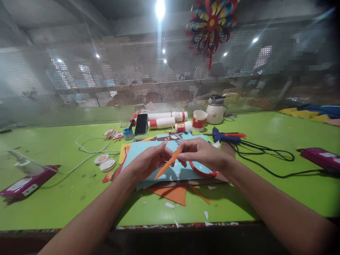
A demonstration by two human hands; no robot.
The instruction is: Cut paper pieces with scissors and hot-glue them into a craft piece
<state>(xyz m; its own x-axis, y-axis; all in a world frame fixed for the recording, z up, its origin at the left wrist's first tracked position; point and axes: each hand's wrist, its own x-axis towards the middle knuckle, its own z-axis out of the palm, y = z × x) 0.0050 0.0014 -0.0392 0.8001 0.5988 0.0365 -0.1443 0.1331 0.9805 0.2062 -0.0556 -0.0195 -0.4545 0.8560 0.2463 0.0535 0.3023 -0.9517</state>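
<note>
My right hand (200,153) pinches an orange paper strip (166,168) between thumb and fingers. The strip slants down to the left and tapers to a point. My left hand (152,159) is just beside it, fingers loosely curved and thumb apart; its fingertips are partly hidden behind the strip. Beneath both hands lies a stack of light blue paper sheets (140,147). Red-handled scissors (203,173) rest on the stack, partly covered by my right hand. An orange paper piece (172,193) sticks out at the stack's near edge.
On the green table (79,202) are a blue glue gun (225,135) with a black cord, a phone (141,124), a small blue jar (128,134), paper cups (199,120) and a kettle (215,109). Purple power strips (29,182) lie at both sides. Paper scraps are scattered near the front edge.
</note>
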